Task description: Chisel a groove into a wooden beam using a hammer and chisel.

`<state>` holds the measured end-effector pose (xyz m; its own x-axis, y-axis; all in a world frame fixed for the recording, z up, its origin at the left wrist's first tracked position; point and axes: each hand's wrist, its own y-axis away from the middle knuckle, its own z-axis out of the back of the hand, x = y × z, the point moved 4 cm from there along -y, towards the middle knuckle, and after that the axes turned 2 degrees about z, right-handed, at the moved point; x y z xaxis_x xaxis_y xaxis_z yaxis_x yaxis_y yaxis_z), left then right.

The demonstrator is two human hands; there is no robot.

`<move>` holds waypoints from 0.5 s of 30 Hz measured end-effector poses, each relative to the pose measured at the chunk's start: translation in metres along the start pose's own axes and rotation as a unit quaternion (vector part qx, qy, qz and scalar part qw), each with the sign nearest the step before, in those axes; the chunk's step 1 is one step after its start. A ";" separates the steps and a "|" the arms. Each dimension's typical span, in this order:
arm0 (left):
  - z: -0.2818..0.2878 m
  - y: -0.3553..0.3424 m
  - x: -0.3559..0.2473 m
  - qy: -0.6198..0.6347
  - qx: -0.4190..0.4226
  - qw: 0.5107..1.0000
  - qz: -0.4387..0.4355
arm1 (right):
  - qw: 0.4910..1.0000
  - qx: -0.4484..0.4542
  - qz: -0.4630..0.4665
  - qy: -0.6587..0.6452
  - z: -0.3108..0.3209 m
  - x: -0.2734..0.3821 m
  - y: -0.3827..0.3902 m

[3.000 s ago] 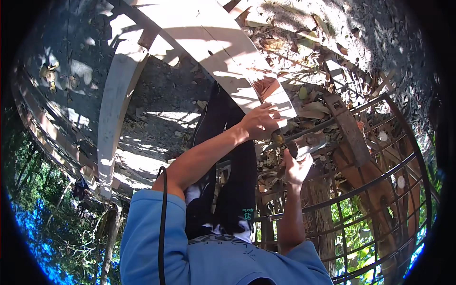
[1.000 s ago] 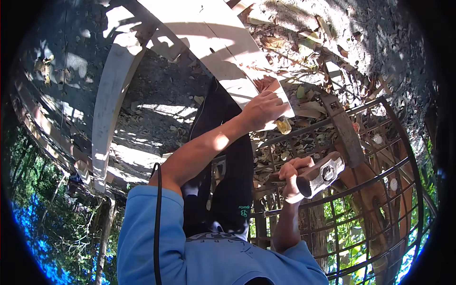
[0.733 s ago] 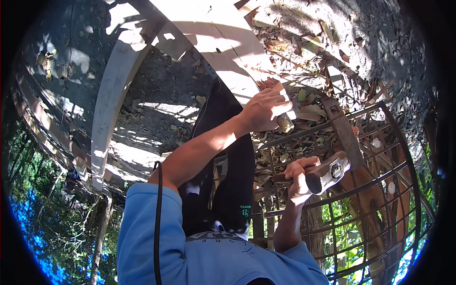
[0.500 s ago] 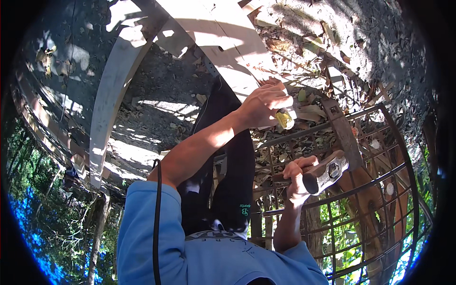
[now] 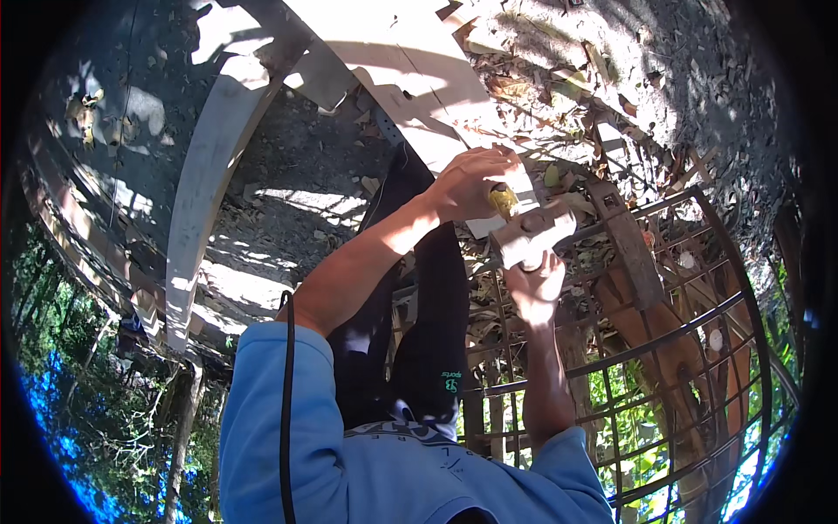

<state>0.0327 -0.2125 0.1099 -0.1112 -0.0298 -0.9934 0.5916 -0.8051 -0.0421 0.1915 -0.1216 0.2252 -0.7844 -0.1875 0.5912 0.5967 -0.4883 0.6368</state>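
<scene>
My left hand (image 5: 473, 185) is closed round a chisel (image 5: 504, 202) with a yellow translucent handle, its butt pointing toward me. Its blade is hidden behind my fingers, over the near end of a pale wooden board (image 5: 410, 65). My right hand (image 5: 536, 286) grips a hammer (image 5: 539, 230), whose blocky head is right beside the butt of the chisel. Whether the two touch I cannot tell. Most of the hammer's handle is hidden by my fist.
Below my right arm a rusty metal grille (image 5: 650, 345) spreads across, with a dark wooden block (image 5: 630, 249) over its top edge. A curved plank (image 5: 209, 170) lies at the left. Dry leaves and shavings cover the ground (image 5: 602, 105). My legs (image 5: 428, 323) reach under the board.
My right hand has swung the hammer up and to the left, from over the grille to the chisel's butt. The left hand and chisel have shifted slightly left.
</scene>
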 end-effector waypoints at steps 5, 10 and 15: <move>-0.005 0.008 0.005 0.025 0.016 0.999 0.015 | 0.931 -0.040 0.115 -0.344 0.051 0.064 0.041; -0.002 0.001 0.013 -0.071 0.084 0.994 0.014 | 0.992 0.118 0.019 -0.038 -0.022 0.028 -0.040; -0.002 0.004 0.019 -0.025 0.052 0.998 0.006 | 0.994 0.028 0.110 0.006 0.026 0.039 0.004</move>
<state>0.0346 -0.2149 0.0905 -0.1457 -0.0674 -0.9870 0.5069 -0.8618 -0.0160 0.1675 -0.1088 0.2639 -0.6360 -0.2943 0.7134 0.7619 -0.3863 0.5199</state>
